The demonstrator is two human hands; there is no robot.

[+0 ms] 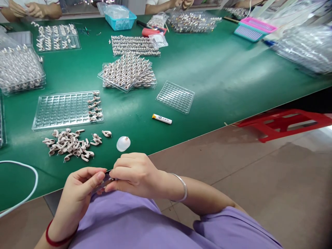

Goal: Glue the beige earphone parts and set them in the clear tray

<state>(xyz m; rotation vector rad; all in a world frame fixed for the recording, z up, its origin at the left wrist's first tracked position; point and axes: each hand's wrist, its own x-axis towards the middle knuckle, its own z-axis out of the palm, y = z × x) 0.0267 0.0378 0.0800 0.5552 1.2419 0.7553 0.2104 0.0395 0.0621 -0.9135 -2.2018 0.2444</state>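
My left hand (pixel 83 188) and my right hand (pixel 137 173) meet in front of my lap, just off the table's near edge. Both are closed in a pinch on something small, with a dark, shiny strip showing between the fingertips; the fingers hide what it is. Beyond them lies a loose pile of white earbud shells (pixel 74 145) with thin wires. A small round translucent white bottle (pixel 123 144) stands closest to my right hand. Behind the pile, a clear compartment tray (pixel 62 109) holds several earbud shells along its right side.
On the green table (pixel 207 69) are stacked trays of shells (pixel 127 72), a flat clear tray (pixel 175 97) and a white lighter (pixel 162 119). A white cable (pixel 33 176) curves at left. Co-workers' hands (pixel 28 10) show at the far side. A red stool (pixel 285 122) stands at right.
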